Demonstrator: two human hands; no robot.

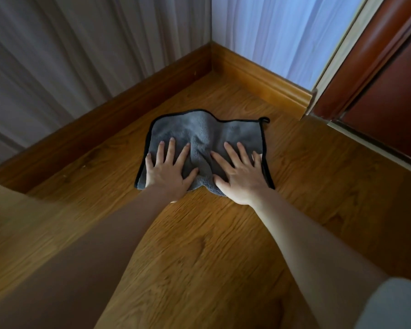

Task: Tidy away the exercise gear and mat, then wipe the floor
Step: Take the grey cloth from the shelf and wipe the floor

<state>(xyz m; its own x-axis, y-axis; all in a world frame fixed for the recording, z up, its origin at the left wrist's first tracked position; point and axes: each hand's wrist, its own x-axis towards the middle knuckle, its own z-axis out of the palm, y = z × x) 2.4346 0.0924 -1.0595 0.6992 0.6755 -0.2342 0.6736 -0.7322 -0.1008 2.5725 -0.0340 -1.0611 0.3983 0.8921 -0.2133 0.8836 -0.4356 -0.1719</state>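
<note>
1. We're down low on the wooden floor (199, 233), looking into a corner of the room, and both of our bare arms reach forward from the bottom of the view.
2. There's the grey cloth (207, 136), edged in black, lying spread on the boards a little short of the corner, with a small black hanging loop at its far right tip.
3. Our left hand (167, 170) lies flat on the near left part of the cloth, fingers straight and fanned wide, thumb angled out toward the middle.
4. Our right hand (241, 176) mirrors it on the near right part, palm down, fingers straight and spread, the outermost finger reaching the cloth's black right edge.
5. Neither hand curls round anything; both press the fabric down with open palms.
6. Between the two thumbs the cloth bunches up into a soft ridge that runs away from us toward its far edge, which waves instead of lying straight.
7. The heels of both hands sit at the cloth's near edge, partly on the floor itself.
8. A wooden skirting board (259, 79) lines both walls of the corner, with pale curtains (81, 43) hanging above it.
9. Off to the right stands a reddish-brown door (384, 74) in its frame, well apart from the cloth.
10. A light sleeve (394, 305) shows at our right upper arm, at the bottom right.
</note>
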